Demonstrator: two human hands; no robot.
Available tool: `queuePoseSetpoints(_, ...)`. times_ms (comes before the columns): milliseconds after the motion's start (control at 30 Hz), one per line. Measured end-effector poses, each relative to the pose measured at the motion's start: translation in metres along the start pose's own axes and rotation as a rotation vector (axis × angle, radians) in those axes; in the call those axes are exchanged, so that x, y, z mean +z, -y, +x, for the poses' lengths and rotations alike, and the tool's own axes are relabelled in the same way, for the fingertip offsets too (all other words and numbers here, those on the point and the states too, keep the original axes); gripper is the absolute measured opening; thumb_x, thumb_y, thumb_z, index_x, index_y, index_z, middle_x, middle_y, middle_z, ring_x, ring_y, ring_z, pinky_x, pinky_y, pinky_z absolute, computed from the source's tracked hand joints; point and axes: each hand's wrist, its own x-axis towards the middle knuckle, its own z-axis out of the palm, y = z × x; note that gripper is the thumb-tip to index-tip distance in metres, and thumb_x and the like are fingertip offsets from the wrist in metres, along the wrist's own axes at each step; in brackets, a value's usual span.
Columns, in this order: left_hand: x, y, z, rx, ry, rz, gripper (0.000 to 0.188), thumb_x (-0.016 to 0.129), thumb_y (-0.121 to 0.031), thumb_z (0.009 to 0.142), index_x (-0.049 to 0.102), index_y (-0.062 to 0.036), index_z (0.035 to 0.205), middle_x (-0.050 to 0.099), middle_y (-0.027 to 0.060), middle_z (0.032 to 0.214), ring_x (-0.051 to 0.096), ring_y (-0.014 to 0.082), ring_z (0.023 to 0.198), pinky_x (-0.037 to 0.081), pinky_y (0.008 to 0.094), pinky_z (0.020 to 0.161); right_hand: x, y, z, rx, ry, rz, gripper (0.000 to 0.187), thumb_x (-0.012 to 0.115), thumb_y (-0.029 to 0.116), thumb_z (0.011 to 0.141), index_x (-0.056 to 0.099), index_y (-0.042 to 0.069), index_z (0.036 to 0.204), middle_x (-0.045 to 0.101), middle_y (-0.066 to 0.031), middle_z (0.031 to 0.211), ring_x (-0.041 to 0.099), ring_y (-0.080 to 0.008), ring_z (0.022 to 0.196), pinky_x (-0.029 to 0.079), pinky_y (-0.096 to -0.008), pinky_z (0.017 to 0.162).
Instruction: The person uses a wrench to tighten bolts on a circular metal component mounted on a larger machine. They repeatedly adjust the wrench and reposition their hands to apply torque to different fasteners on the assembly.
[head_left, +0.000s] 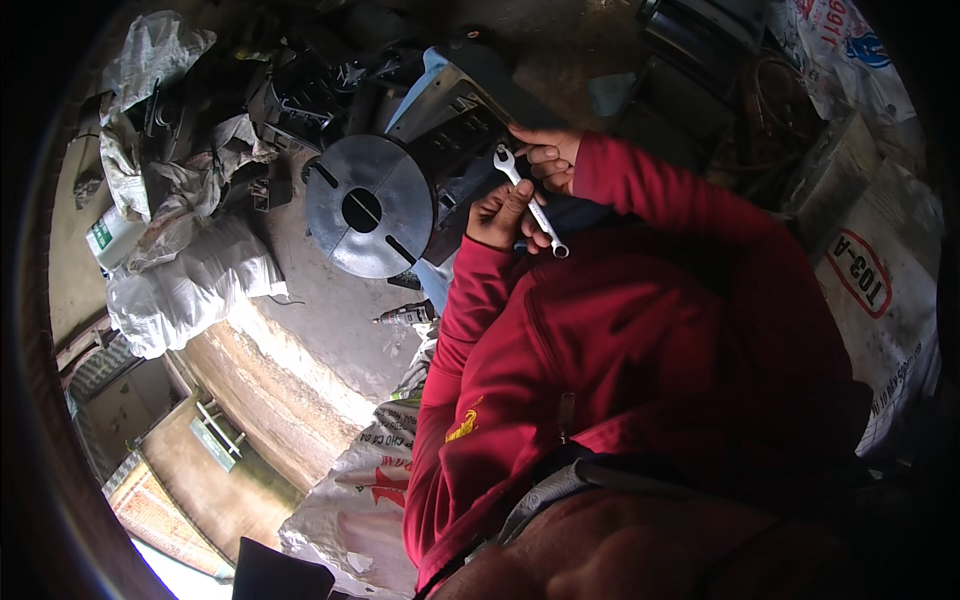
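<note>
A silver combination wrench (538,211) lies slantwise in my left hand (503,215), which is closed around the middle of its shaft. Its forked end points up and away, with a small dark piece at the jaw that I cannot make out; the ring end sticks out toward my red jacket. Just right of the fork is my right hand (552,158), fingers curled and pressed together beside a dark metal frame (490,90). What those fingers hold, if anything, is hidden. Left of my hands stands a round grey slotted metal disc (370,206) with a dark centre hole.
White plastic sacks (190,295) and crumpled bags lie at the left on the concrete floor (325,320). A dark power tool (405,314) rests near my left forearm. Printed sacks (880,290) stand at the right. Dark metal parts (310,105) are heaped at the far left.
</note>
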Motion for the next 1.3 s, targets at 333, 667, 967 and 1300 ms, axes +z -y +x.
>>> queuePoseSetpoints(333,0.019,0.005,0.023,-0.003,-0.001,-0.194,0.038,0.05,-0.031,0.097,0.06,0.0057,0.094,0.064,0.0123,0.066,0.068,0.026,0.061,0.049,0.0268,0.039,-0.001,0.003,0.006,-0.086,-0.122,-0.242,0.051,0.068,0.053,0.081,0.053,0.005,0.089,0.034,0.0103,0.048,0.028,-0.0035,0.038,0.028,-0.02,0.039)
queuePoseSetpoints(667,0.001,0.002,0.019,-0.011,-0.096,-0.075,0.037,0.052,-0.032,0.096,0.061,0.0002,0.079,0.056,0.0071,0.051,0.055,0.0166,0.04,0.04,0.024,0.034,-0.005,0.003,0.006,-0.064,-0.077,-0.118,0.036,0.064,0.044,0.088,0.047,0.014,0.077,0.033,0.0076,0.046,0.028,-0.0049,0.036,0.023,-0.0221,0.035)
queuePoseSetpoints(967,0.004,-0.015,-0.008,0.006,-0.093,-0.005,0.038,0.057,-0.037,0.094,0.061,-0.0027,0.077,0.055,0.0039,0.053,0.053,0.0126,0.038,0.039,0.0218,0.035,-0.001,0.003,0.003,-0.055,-0.092,-0.126,0.035,0.064,0.043,0.088,0.054,0.009,0.087,0.033,0.009,0.048,0.028,-0.0034,0.037,0.02,-0.019,0.034)
queuePoseSetpoints(1300,-0.014,-0.008,-0.056,0.559,-0.426,0.536,0.008,0.061,-0.005,0.088,0.065,-0.0003,0.094,0.061,0.0041,0.074,0.059,0.0131,0.065,0.046,0.0266,0.058,0.025,-0.039,-0.025,0.058,0.151,0.076,0.06,0.036,0.048,0.098,0.053,-0.003,0.126,0.055,-0.0165,0.129,0.054,-0.0283,0.119,0.043,-0.0409,0.102)
